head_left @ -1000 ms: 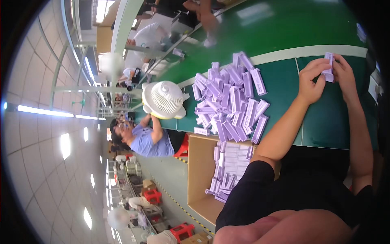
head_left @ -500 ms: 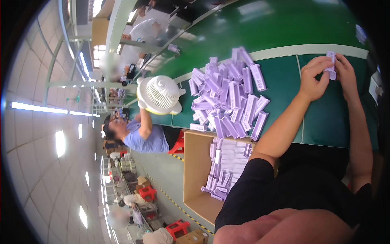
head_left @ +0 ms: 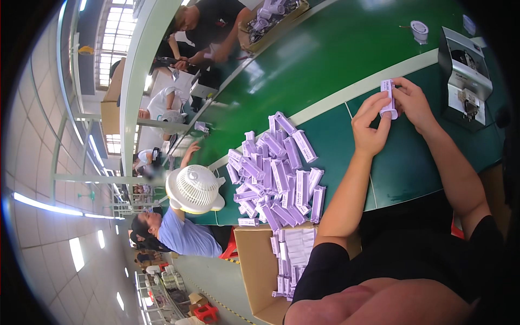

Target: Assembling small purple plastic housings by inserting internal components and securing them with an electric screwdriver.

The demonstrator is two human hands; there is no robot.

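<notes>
Over on the left a seated person in a light blue shirt (head_left: pixel 181 235) sits just beside a small white fan (head_left: pixel 194 188) standing at the near edge of the green counter (head_left: pixel 336 59). Right of the fan, a loose heap of lilac cartons (head_left: pixel 276 173) lies spread on the counter, the boxes pointing every which way and overlapping. Below that heap, off the counter's edge, an open cardboard box (head_left: pixel 257 271) holds more of the same lilac cartons, stacked flatter. Further right, the worker's left hand (head_left: pixel 371 127) and right hand (head_left: pixel 414 103) are brought close together above the counter, both pinching one small lilac carton (head_left: pixel 388 99); it is held upright between the fingertips, clear of the surface and well apart from the heap. At the far right a grey machine (head_left: pixel 465 76) sits on the counter just beyond the right hand, and a small round white piece (head_left: pixel 418 28) lies near it toward the back. Across the counter, another person in a dark shirt (head_left: pixel 214 24) bends over a tray of parts.
</notes>
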